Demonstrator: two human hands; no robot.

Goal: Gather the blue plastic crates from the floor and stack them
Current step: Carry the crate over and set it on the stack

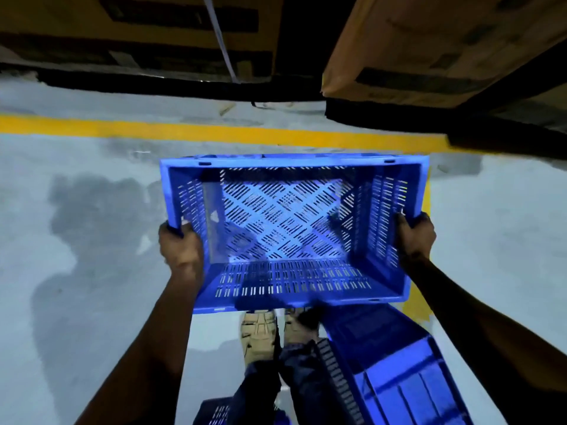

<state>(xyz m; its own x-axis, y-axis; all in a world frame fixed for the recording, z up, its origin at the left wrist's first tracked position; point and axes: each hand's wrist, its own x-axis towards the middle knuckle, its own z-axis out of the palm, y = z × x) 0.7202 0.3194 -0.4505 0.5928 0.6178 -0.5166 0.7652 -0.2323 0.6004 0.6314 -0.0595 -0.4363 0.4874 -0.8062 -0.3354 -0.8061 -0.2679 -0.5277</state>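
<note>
Gripping the short walls, the left hand (181,240) and right hand (414,233) hold one blue crate (285,228) above the floor (open side up); a second crate (395,372) by the feet (276,332) could trip the carrier.

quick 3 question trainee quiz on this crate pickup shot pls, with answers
1. True or false: only one hand holds the lifted crate.
2. What is inside the lifted crate? A) boxes B) nothing C) bottles
3. Which colour is the floor line beyond the crate?

Key
1. False: the left hand and the right hand each grip a short end of its rim.
2. B: its slotted bottom shows bare.
3. Yellow.
</note>
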